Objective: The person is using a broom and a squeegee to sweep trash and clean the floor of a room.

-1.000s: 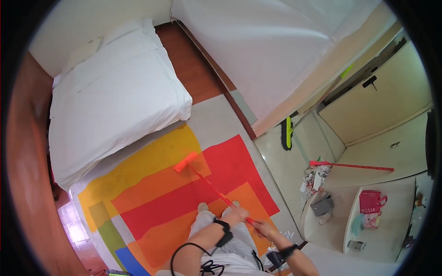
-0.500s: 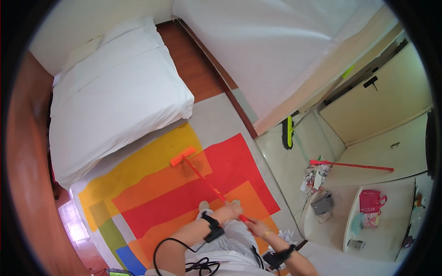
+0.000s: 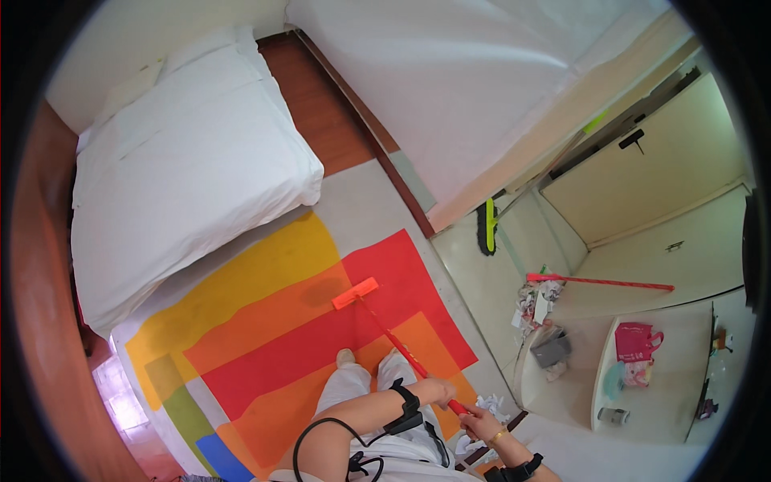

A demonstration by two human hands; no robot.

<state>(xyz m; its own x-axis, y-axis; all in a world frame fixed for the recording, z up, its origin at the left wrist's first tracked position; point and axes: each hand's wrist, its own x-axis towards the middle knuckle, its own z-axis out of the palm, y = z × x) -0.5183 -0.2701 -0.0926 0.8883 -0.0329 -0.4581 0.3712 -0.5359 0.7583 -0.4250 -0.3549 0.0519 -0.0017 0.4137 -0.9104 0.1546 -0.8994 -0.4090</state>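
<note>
Broom (image 3: 401,347) slants over the coloured rug (image 3: 422,281); left hand (image 3: 438,391) and right hand (image 3: 482,423) both wrap its handle; sweeping seems in hand; next stroke likely calls for light pressure.

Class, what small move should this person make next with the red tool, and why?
Probably draw the tool leftward over the dark patch on the rug: that patch shows just left of the tool's head, and the left hand and right hand both grip the shaft.
</note>
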